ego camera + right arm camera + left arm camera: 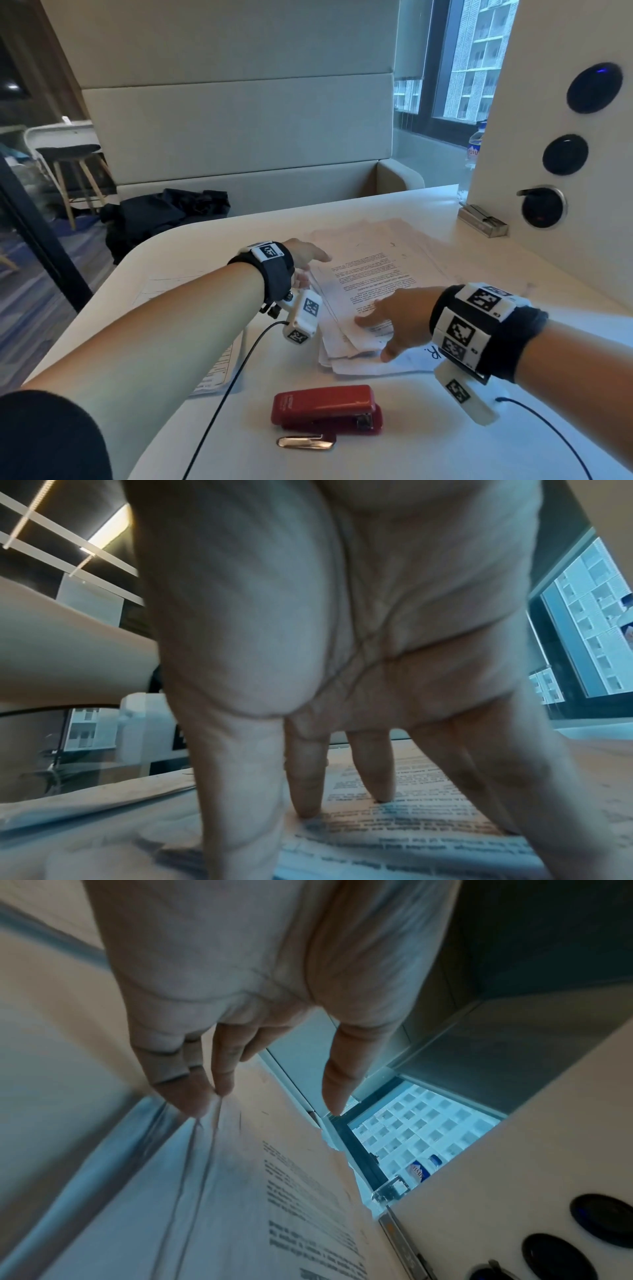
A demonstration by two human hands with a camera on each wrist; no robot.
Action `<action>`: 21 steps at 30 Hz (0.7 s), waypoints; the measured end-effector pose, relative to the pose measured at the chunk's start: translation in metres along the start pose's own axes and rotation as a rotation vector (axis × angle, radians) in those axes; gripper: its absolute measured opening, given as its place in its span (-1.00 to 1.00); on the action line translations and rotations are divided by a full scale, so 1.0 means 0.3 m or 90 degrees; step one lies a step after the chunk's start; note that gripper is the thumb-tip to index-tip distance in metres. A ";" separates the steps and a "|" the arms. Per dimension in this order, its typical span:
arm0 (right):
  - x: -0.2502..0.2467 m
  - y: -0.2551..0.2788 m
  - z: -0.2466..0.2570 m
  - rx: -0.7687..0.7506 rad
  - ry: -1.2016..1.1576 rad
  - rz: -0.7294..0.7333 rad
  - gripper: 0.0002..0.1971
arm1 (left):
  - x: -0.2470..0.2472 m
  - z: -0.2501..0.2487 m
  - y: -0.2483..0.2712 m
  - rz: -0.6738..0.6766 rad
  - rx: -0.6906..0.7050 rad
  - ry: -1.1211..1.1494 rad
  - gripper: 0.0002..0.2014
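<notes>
A loose stack of printed paper sheets lies fanned out on the white table. My left hand reaches over the stack's left edge, and its straight fingers touch the edges of the sheets. My right hand lies spread on the top printed page, its fingertips pressing down on the text. A red stapler lies closed on the table nearer to me, with a silver binder clip just in front of it.
Another printed sheet lies under my left forearm. A white partition with round black sockets stands at the right, with a clear holder at its foot. A dark bag sits on the bench beyond the table.
</notes>
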State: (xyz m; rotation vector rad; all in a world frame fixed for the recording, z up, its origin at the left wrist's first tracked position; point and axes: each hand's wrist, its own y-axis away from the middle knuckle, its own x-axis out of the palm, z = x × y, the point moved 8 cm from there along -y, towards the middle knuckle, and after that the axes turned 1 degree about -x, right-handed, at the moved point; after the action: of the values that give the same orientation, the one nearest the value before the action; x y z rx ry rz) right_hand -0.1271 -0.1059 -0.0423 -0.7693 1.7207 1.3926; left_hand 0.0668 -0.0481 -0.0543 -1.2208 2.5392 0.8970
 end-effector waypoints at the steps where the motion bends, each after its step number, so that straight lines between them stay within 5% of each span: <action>1: -0.001 0.000 -0.001 0.000 -0.003 0.000 -0.26 | -0.001 0.003 -0.003 0.001 -0.005 0.004 -0.50; 6: 0.002 -0.005 -0.009 0.004 -0.022 -0.004 -0.25 | -0.009 -0.011 -0.033 -0.054 0.025 -0.052 -0.41; 11: 0.003 -0.013 -0.014 0.010 -0.039 -0.004 -0.24 | 0.034 -0.026 -0.042 -0.005 0.032 -0.178 -0.35; 21: -0.006 -0.015 -0.015 -0.011 -0.034 -0.011 -0.25 | -0.031 -0.046 -0.123 -0.055 0.023 -0.171 -0.57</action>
State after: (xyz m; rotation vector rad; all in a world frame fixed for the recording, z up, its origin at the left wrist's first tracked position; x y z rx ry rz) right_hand -0.1231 -0.1113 -0.0426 -0.7485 1.6586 1.4059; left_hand 0.1019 -0.0680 -0.0558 -1.1072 2.2650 0.9235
